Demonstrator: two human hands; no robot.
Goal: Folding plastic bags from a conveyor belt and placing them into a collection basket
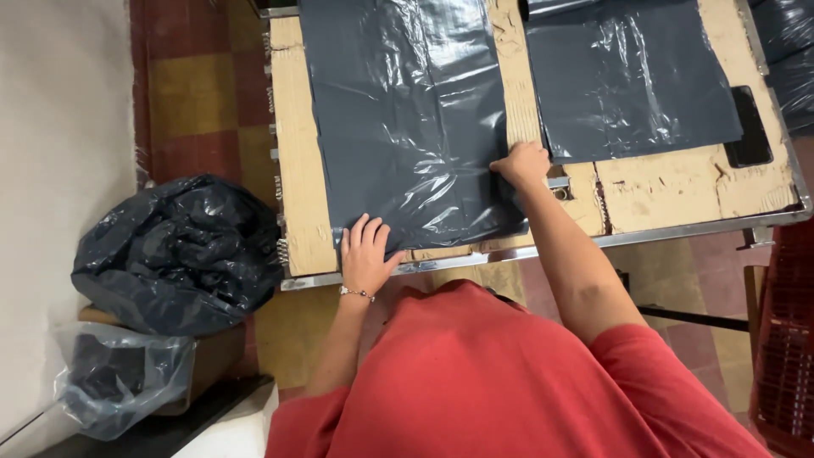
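A dark grey plastic sheet (407, 119) lies flat on a cardboard-covered table (297, 170). My left hand (366, 253) rests flat on the sheet's near left corner, fingers spread, with a bracelet on the wrist. Over at the sheet's right edge, my right hand (524, 163) has its fingers curled over the plastic, beside a strip of bare cardboard. A second dark grey plastic sheet (632, 76) lies to the right on the same table.
A full black rubbish bag (170, 250) sits on the floor at the left, with a clear bag (119, 377) of dark scraps below it. A black rectangular cutout (749, 127) is near the table's right edge. A red crate (784, 356) stands at right.
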